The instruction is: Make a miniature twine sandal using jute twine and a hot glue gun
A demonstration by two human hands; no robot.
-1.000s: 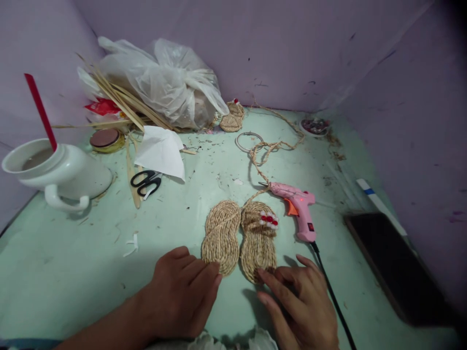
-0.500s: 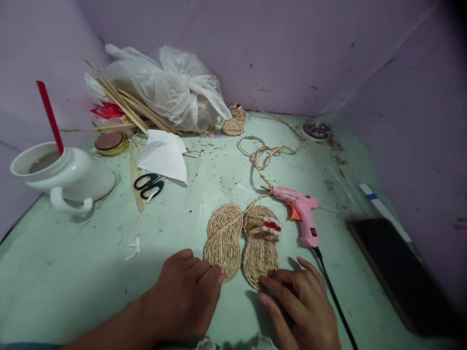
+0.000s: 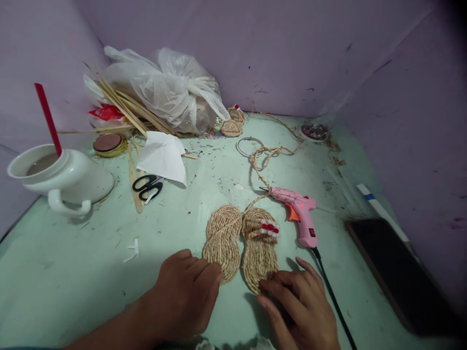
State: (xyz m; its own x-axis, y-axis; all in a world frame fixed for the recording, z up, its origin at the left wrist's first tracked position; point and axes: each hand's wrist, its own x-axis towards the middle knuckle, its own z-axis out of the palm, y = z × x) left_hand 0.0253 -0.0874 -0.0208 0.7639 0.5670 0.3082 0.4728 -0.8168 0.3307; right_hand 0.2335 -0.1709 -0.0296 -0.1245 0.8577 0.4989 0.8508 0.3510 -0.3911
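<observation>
Two woven straw soles lie side by side on the green table (image 3: 73,272), near its front edge. Plain sole (image 3: 222,241) on the left; strapped sole (image 3: 260,249) on the right, with a red-and-white trim band (image 3: 269,227) across its upper part. Left hand (image 3: 186,296) flat on the table, fingers together and loosely bent, tips touching the plain sole's near end. Right hand (image 3: 301,308) flat, fingers slightly apart, tips at the strapped sole's near end. Neither hand grips anything. Pink glue gun (image 3: 301,215) just right of the soles, black cord (image 3: 333,301) trailing past the right hand. Twisted straw rope (image 3: 266,155) runs from the soles toward the back. Scissors (image 3: 147,186), white pitcher (image 3: 62,182) and plastic bag (image 3: 171,92) at far left.
</observation>
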